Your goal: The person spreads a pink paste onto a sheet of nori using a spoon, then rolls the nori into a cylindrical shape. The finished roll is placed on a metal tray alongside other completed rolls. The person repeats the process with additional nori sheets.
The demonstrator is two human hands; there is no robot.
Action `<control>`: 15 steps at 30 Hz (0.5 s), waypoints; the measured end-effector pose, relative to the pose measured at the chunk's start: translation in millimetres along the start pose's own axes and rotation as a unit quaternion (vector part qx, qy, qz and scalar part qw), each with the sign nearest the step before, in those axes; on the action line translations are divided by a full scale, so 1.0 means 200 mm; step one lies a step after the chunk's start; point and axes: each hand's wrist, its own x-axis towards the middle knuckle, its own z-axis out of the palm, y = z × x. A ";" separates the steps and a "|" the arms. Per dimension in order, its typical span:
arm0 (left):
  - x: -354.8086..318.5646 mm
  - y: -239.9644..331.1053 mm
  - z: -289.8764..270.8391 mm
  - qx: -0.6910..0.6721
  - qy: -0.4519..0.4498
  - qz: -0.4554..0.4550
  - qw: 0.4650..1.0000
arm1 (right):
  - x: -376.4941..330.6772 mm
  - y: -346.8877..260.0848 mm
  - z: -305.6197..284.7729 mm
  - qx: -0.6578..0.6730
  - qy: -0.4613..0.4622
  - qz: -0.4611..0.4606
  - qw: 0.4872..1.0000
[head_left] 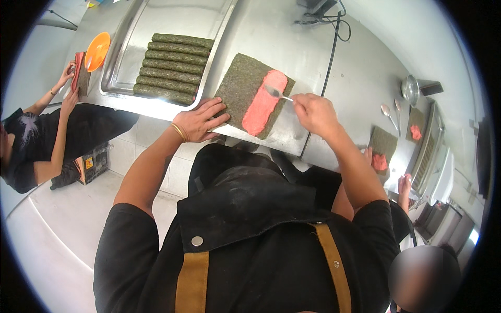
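A dark green seaweed sheet [239,78] lies flat on the steel table before me. A long, thick band of pink paste [257,113] covers its right part. My right hand [316,113] is closed around the handle of a metal spoon [273,91], whose bowl rests on the upper part of the paste. At the sheet's lower left edge, my left hand [201,121] lies with fingers spread, the fingertips touching the seaweed. It holds nothing.
Left of the sheet, a shallow metal tray [175,14] holds several seaweed rolls [171,69] in a row. Farther left, a co-worker handles a roll near an orange bowl [97,51]. On the right are a metal bowl [410,89], two spoons, and other people's seaweed [383,139] with pink paste.
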 end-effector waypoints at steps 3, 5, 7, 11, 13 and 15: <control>0.00 0.00 0.01 -0.002 0.013 0.007 1.000 | -0.10 -0.09 0.04 0.004 -0.082 -0.040 0.996; 0.00 -0.01 0.01 -0.003 0.014 0.012 1.000 | -0.16 -0.17 0.06 0.024 -0.119 -0.071 0.990; 0.00 -0.02 0.01 -0.009 0.012 0.013 1.000 | -0.16 -0.21 0.05 0.053 -0.152 -0.096 0.982; 0.00 -0.01 0.00 -0.020 0.003 0.010 1.000 | -0.09 -0.24 0.04 0.014 0.053 0.000 0.998; 0.00 -0.01 0.00 -0.018 0.012 0.011 1.000 | -0.09 -0.25 0.08 0.041 -0.061 -0.060 0.996; 0.00 -0.01 -0.01 -0.017 0.007 0.010 1.000 | -0.14 -0.26 0.14 0.061 -0.163 -0.111 0.978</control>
